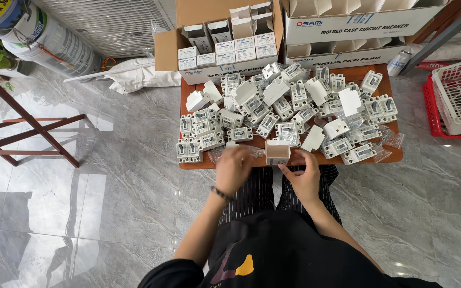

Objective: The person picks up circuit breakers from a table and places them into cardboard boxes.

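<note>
I sit at a low wooden table (396,156) heaped with several white circuit breakers (273,106) and small clear plastic bags (393,140). A small open cardboard box (277,152) stands at the table's front edge. My right hand (302,178) is just right of it, fingers curled by its lower side; whether they pinch something is unclear. My left hand (234,168), with a dark wristband, hovers blurred at the front edge left of the box, fingers bent over a clear bag.
An open carton (166,50) of small white boxes stands behind the table, with larger stacked cartons (348,32) to its right. A red and a white plastic basket (457,96) sit at far right. A wooden stand (28,128) and buckets (38,32) are at left.
</note>
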